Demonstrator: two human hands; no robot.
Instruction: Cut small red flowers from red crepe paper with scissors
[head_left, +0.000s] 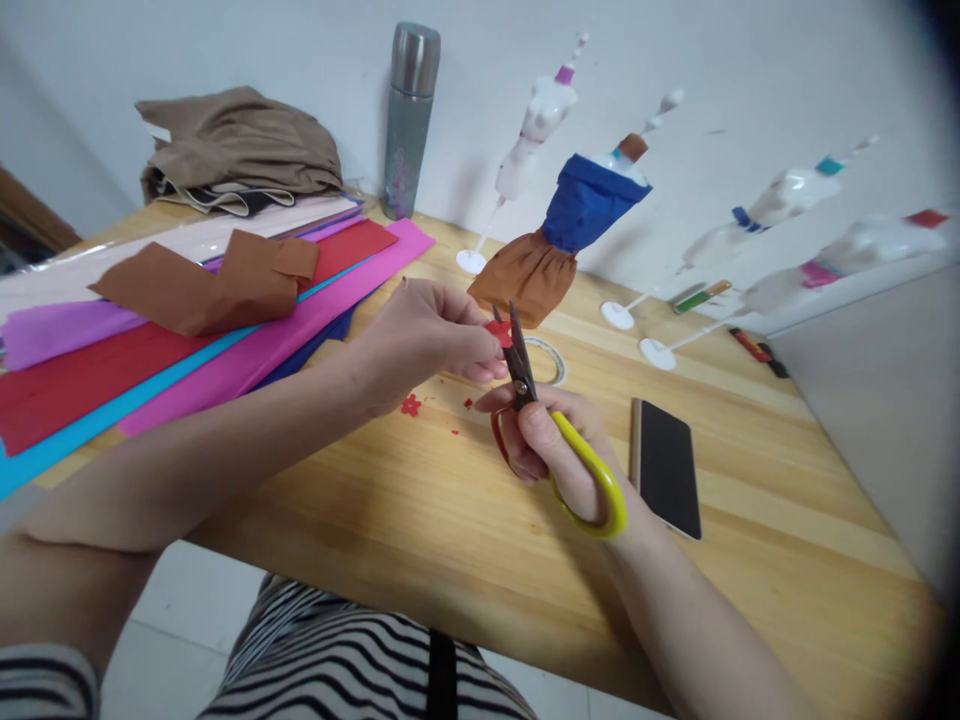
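Note:
Between the thumb and fingers of my left hand [442,335] is a small red paper flower [500,333]. My right hand [562,440] grips scissors [596,480] with yellow handles, thumb and fingers through the loops. Their blades are slightly apart and reach up beside the flower's edge; whether they touch the paper I cannot tell. On the table below my left hand lies a second red paper flower [410,405], with tiny red scraps [469,404] near it. A roll of tape [556,358] lies behind the scissors, partly hidden by them.
Coloured paper sheets [217,385] are piled at the left, brown paper [247,275] on top. Behind stand folded cloth [240,145], a flask [410,120] and several small white mannequins; one wears a blue top [592,205] and brown skirt [525,275]. A phone [667,465] lies at right.

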